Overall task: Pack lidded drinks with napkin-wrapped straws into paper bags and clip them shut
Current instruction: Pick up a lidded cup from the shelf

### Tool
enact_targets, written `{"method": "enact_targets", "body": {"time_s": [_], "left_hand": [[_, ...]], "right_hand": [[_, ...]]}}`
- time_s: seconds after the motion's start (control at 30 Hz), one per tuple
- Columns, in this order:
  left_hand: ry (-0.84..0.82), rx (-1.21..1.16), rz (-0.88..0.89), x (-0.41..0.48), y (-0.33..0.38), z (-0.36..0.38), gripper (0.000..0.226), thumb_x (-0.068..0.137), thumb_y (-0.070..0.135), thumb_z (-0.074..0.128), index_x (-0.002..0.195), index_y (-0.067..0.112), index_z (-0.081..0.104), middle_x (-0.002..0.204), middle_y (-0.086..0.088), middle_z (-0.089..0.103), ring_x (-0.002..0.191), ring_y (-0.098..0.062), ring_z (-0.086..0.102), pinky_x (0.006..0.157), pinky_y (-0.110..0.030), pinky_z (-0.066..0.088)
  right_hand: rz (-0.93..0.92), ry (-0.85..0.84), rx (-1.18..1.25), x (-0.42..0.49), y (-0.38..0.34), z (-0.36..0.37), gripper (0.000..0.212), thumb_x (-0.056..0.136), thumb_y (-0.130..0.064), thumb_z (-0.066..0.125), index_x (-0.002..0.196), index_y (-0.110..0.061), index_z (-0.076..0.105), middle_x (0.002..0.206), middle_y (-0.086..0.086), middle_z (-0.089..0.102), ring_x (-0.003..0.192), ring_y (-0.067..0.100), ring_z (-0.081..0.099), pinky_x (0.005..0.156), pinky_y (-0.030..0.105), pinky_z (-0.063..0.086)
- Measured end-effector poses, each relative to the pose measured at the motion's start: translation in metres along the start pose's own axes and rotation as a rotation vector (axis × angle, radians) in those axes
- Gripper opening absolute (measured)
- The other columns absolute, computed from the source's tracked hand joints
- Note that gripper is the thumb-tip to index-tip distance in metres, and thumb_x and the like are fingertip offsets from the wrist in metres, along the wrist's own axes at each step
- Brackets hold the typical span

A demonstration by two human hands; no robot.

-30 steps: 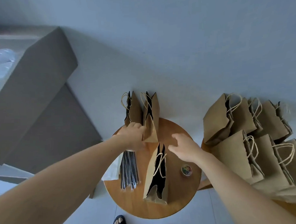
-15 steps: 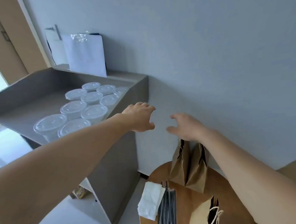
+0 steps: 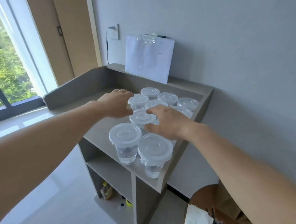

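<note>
Several clear lidded drinks with water in them stand grouped on the grey cabinet top. My left hand hovers with spread fingers at the left side of a drink in the back row. My right hand is spread beside a middle drink, thumb and fingers close to the lid's right rim. Neither hand holds anything. At the bottom right I see white napkins, dark straws and part of a brown paper bag on a round wooden table.
The cabinet has raised walls at the back and left and open shelves below. A white sheet leans against the wall behind the drinks. A window is at the far left, and pale floor lies below my left arm.
The view swung left from the round table with paper bags to the cabinet. Both hands left the bags and moved out over the lidded drinks.
</note>
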State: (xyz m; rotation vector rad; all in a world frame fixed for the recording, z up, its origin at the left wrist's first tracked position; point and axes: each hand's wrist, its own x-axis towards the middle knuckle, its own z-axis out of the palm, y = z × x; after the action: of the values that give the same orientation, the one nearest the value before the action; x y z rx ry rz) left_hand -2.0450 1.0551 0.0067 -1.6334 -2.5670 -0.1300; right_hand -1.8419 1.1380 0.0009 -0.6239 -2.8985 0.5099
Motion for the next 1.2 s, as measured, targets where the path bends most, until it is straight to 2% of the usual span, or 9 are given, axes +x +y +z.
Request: {"method": "enact_targets", "body": {"time_s": [0.13,0.3,0.43,0.57,0.7,0.9,1.0,1.07,1.2], "left_hand": [[-0.015,-0.013,-0.065,-0.007,-0.051,0.009,0.068,0.089,0.043,0.06,0.149,0.029,0.032,0.153,0.003,0.037,0.141,-0.021,0.03,0.105,-0.04,0.036],[-0.037,-0.021,-0.098,-0.012,-0.082,0.019,0.069,0.089,0.045,0.059,0.15,0.028,0.031,0.152,0.002,0.037,0.141,-0.022,0.031,0.105,-0.041,0.037],[-0.029,-0.025,-0.09,-0.01,-0.086,0.023,0.069,0.088,0.045,0.058,0.149,0.027,0.032,0.151,0.002,0.038,0.14,-0.022,0.032,0.104,-0.041,0.037],[-0.02,-0.019,-0.065,-0.001,-0.081,0.019,0.068,0.088,0.045,0.057,0.149,0.027,0.033,0.149,0.001,0.041,0.138,-0.022,0.034,0.103,-0.04,0.038],[0.006,-0.011,-0.049,0.01,-0.073,0.011,0.069,0.088,0.044,0.058,0.15,0.028,0.031,0.151,0.003,0.038,0.139,-0.021,0.033,0.103,-0.04,0.035],[0.062,-0.026,-0.026,0.037,-0.065,-0.022,0.068,0.09,0.048,0.057,0.15,0.026,0.033,0.152,0.001,0.039,0.141,-0.025,0.033,0.108,-0.047,0.036],[0.085,0.01,0.008,0.058,-0.054,-0.045,0.064,0.087,0.046,0.054,0.146,0.027,0.038,0.146,-0.004,0.044,0.135,-0.029,0.038,0.103,-0.046,0.04],[0.103,0.016,0.024,0.072,-0.032,-0.054,0.064,0.089,0.046,0.055,0.147,0.027,0.036,0.149,-0.003,0.041,0.137,-0.028,0.036,0.1,-0.045,0.039],[0.098,-0.013,0.16,0.09,0.049,-0.053,0.068,0.088,0.042,0.06,0.149,0.027,0.033,0.149,-0.002,0.04,0.137,-0.027,0.035,0.099,-0.045,0.039]], "right_hand": [[-0.068,-0.092,-0.074,0.034,-0.041,0.02,0.074,0.085,-0.063,0.057,0.145,-0.024,0.039,0.15,-0.002,0.039,0.133,0.021,0.041,0.093,0.034,0.036],[-0.12,-0.279,-0.287,0.053,-0.062,0.04,0.11,0.062,-0.081,0.065,0.151,-0.033,0.023,0.154,-0.007,0.031,0.142,0.021,0.027,0.11,0.039,0.027],[-0.16,-0.357,-0.421,0.066,-0.058,0.048,0.114,0.054,-0.074,0.073,0.148,-0.036,0.022,0.15,-0.007,0.034,0.137,0.022,0.028,0.111,0.041,0.022],[-0.185,-0.377,-0.39,0.076,-0.058,0.054,0.113,0.054,-0.066,0.076,0.148,-0.037,0.019,0.148,-0.004,0.035,0.137,0.021,0.026,0.114,0.044,0.016],[-0.211,-0.286,-0.289,0.073,-0.058,0.056,0.1,0.064,-0.049,0.08,0.147,-0.034,0.027,0.14,-0.002,0.04,0.131,0.02,0.032,0.109,0.035,0.024],[-0.182,-0.053,0.19,0.051,-0.062,-0.014,0.096,0.065,-0.032,0.086,0.146,-0.034,0.033,0.139,-0.008,0.039,0.127,0.01,0.038,0.1,0.025,0.036],[-0.134,0.056,0.313,0.02,-0.045,-0.067,0.096,0.067,-0.032,0.088,0.146,-0.033,0.035,0.14,-0.016,0.041,0.13,0.0,0.036,0.103,0.02,0.035],[-0.081,0.116,0.327,-0.007,-0.025,-0.095,0.097,0.065,-0.035,0.089,0.146,-0.033,0.037,0.124,-0.03,0.043,0.125,-0.007,0.036,0.098,0.011,0.034],[0.107,0.202,0.237,-0.077,0.03,-0.129,0.101,0.053,-0.047,0.084,0.143,-0.038,0.041,0.121,-0.026,0.043,0.12,-0.006,0.041,0.085,0.007,0.035]]}}
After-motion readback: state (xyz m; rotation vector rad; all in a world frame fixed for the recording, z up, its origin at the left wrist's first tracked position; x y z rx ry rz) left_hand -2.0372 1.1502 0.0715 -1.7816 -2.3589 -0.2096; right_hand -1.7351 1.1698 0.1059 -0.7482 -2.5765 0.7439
